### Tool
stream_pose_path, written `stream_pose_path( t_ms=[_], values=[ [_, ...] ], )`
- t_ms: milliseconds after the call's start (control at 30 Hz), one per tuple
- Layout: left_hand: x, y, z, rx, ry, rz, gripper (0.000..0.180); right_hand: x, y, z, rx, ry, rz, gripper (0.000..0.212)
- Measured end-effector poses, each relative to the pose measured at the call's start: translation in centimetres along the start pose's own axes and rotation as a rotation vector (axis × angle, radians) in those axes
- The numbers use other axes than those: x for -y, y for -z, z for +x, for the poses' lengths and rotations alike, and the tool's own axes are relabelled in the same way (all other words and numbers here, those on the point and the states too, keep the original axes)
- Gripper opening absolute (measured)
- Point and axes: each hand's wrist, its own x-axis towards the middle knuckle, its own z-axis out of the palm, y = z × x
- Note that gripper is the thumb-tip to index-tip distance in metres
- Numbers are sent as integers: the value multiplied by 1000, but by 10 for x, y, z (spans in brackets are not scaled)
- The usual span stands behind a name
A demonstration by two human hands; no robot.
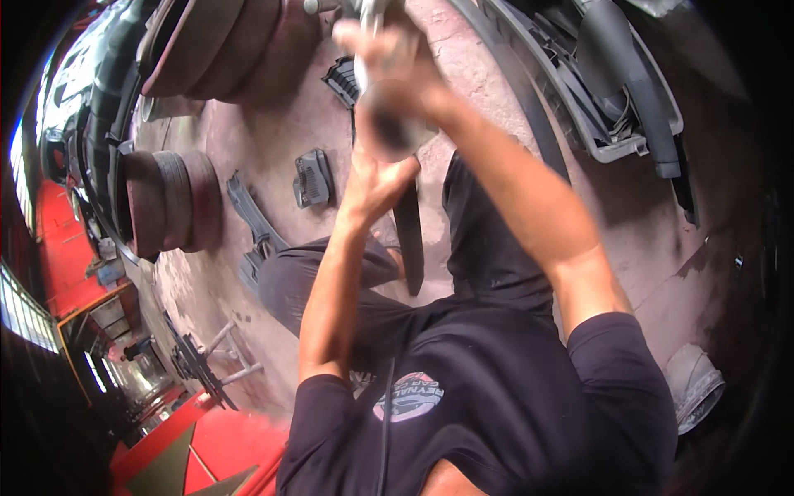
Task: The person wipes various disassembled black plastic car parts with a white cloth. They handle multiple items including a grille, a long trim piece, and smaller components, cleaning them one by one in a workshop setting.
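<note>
My right hand (pixel 395 56), smeared by motion, is closed round a silvery metal tool (pixel 372 11) at the top; its shape suggests a spray gun, but its kind is not clear. Just below, my left hand (pixel 382 180) is closed on a long black plastic strip (pixel 409 248), whose lower end hangs between my knees. A dark blurred patch hides what lies between the two hands. Beyond them, a ribbed black plastic piece (pixel 341 81) shows; I cannot tell whether it joins the strip.
Stacked wheel rims (pixel 169 202) stand at left, bigger ones (pixel 240 50) behind. A small grey vented part (pixel 312 178) and a black bracket (pixel 252 213) lie on the floor. At right are a grey bin (pixel 633 149) of black parts and a whitish bucket (pixel 696 384).
</note>
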Motion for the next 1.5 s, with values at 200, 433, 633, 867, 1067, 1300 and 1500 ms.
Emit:
stream_pose_path(
  t_ms=[200,433,633,867,1067,1300,1500],
  values=[
    [-25,39,13,131,-155,-110,94,23,8,-21,-42,219,115,35],
    [-107,96,24,-453,-401,-739,82,85,45,14,371,126,177,51],
    [-53,83,-7,-558,-284,-915,77,85,23,-108,131,213,-203,41],
    [52,118,-38,-511,-210,-1184,57,-26,128,-278,373,-161,-322,59],
    [68,117,-34,-478,-219,-1263,38,54,42,-215,371,-217,-282,31],
    [96,129,-30,-586,-92,-1187,38,42,33,-214,375,-239,-87,37],
    [115,129,-26,-547,-127,-1225,40,-33,151,-292,308,-424,-507,22]
  ],
)
